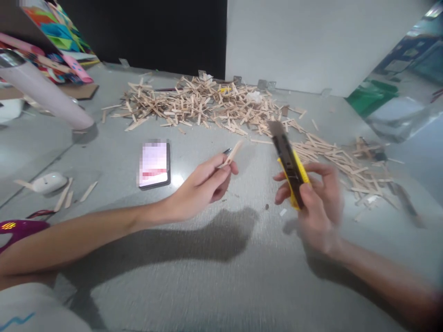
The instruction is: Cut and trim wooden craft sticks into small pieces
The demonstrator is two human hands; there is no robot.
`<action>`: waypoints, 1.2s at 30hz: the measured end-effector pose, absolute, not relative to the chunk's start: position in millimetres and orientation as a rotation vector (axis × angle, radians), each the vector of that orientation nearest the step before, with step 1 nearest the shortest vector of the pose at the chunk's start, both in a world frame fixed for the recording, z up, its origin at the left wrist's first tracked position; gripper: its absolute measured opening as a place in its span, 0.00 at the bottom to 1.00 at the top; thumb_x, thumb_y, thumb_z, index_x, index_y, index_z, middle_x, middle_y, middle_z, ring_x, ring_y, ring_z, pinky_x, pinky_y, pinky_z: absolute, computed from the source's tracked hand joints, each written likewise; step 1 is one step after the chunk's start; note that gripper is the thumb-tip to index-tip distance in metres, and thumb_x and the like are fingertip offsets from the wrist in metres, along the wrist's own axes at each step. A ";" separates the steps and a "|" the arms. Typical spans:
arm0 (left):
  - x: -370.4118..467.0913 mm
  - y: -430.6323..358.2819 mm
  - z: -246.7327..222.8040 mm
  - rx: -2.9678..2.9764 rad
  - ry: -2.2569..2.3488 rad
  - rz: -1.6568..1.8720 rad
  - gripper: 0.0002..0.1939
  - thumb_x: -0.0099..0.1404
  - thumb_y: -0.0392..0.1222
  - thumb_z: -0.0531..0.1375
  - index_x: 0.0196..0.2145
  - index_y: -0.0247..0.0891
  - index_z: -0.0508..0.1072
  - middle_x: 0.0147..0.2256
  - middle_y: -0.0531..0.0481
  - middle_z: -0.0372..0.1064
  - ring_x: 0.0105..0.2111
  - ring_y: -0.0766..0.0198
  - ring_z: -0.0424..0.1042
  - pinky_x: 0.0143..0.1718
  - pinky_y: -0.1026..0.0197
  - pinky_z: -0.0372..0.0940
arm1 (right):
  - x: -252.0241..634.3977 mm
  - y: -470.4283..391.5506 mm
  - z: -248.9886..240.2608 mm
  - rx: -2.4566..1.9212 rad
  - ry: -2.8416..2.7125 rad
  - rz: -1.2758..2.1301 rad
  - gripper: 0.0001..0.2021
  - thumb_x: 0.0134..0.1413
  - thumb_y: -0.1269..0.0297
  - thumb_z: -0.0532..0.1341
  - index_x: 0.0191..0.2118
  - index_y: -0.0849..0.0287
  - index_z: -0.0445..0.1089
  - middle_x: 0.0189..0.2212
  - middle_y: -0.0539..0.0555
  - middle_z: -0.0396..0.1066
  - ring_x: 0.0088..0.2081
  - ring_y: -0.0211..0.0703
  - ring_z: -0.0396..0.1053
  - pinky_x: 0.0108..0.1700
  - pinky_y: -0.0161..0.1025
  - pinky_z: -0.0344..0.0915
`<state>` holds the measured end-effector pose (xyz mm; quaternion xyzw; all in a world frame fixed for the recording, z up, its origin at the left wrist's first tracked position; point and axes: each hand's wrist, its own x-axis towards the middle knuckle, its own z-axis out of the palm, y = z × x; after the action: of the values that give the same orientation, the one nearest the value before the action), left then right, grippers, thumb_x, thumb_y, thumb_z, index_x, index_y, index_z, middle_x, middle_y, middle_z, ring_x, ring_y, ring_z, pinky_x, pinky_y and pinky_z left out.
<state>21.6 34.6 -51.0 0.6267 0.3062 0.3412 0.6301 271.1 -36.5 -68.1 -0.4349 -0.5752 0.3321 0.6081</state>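
Note:
Between the thumb and fingers of my left hand (204, 182), a thin wooden stick (234, 152) is pinched, its free end pointing up and away. A small dark tip of something else (227, 151) shows beside it. My right hand (320, 207) grips a yellow and black box cutter (292, 168), its blade end raised and tilted to the left. Both hands are held above the grey table (221, 286), apart from each other. Behind them lies a wide heap of wooden sticks and scraps (194, 103). Motion blurs the right hand slightly.
A lit phone (154, 163) lies left of my left hand. Farther left are a white earbud case (50, 182), a few loose sticks (68, 196) and a pale tumbler (48, 92). Black and white panels (290, 46) border the back. A green bin (375, 97) stands at right.

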 end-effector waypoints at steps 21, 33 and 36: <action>20.0 8.7 -45.7 1.632 0.640 0.794 0.16 0.88 0.47 0.47 0.66 0.41 0.52 0.29 0.57 0.71 0.23 0.68 0.58 0.26 0.64 0.59 | 290.2 -41.2 -32.0 -0.891 -1.397 1.231 0.13 0.80 0.62 0.57 0.55 0.46 0.79 0.53 0.55 0.82 0.40 0.52 0.87 0.40 0.48 0.89; 33.9 20.6 -107.1 1.670 0.713 0.689 0.14 0.87 0.48 0.45 0.63 0.41 0.57 0.29 0.59 0.64 0.25 0.67 0.61 0.27 0.65 0.59 | 292.2 -25.5 -82.5 -1.137 -1.562 0.803 0.08 0.68 0.55 0.73 0.45 0.50 0.78 0.24 0.44 0.70 0.23 0.37 0.68 0.24 0.33 0.66; 35.1 22.8 -110.6 1.716 0.713 0.657 0.14 0.87 0.46 0.44 0.63 0.39 0.57 0.28 0.60 0.62 0.24 0.67 0.59 0.27 0.64 0.59 | 287.8 -31.4 -82.4 -1.232 -1.689 0.669 0.14 0.74 0.51 0.67 0.56 0.52 0.79 0.29 0.49 0.79 0.23 0.39 0.72 0.26 0.37 0.69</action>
<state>35.1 22.8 -110.6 0.7258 0.3014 0.2777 0.5525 287.8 -31.4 -82.4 -0.4994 -0.6850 0.2714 0.4558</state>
